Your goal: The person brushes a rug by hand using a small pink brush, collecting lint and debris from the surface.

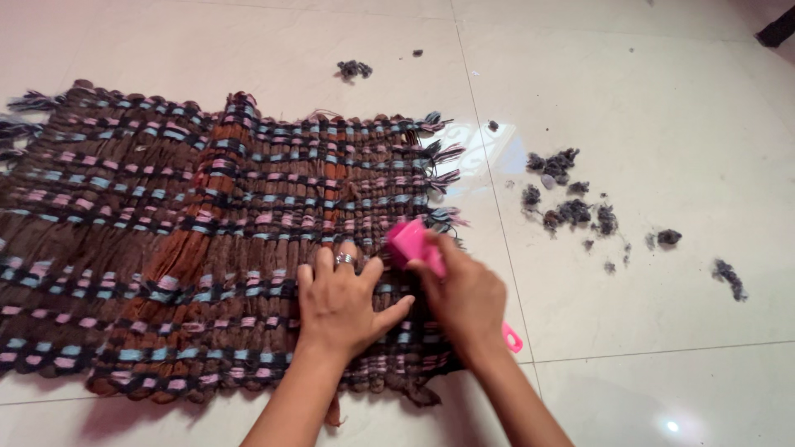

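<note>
Right hand (465, 296) closed around a pink brush (411, 243): head sticks out above the fingers, handle tip pokes out below the wrist at lower centre-right. Brush head sits on the right edge of the woven mat (166, 240), just by the fringe. Bristles hidden, so contact with the weave looks likely but can't confirm.

Left hand (339, 302) flat, fingers spread, palm down on the mat just left of the brush, holding nothing; ring (344, 259) on one finger. Thumb nearly touches the right hand.

Mat: brown yarn with pink, blue and dark cross-strips, spread over the left and centre of frame on a pale tiled floor (646, 364).

Right of the mat, mid-right of frame: scattered grey lint clumps (563, 186) on the tiles, well apart from the hands. One more lint tuft (354, 69) at top centre, beyond the mat's far edge.
</note>
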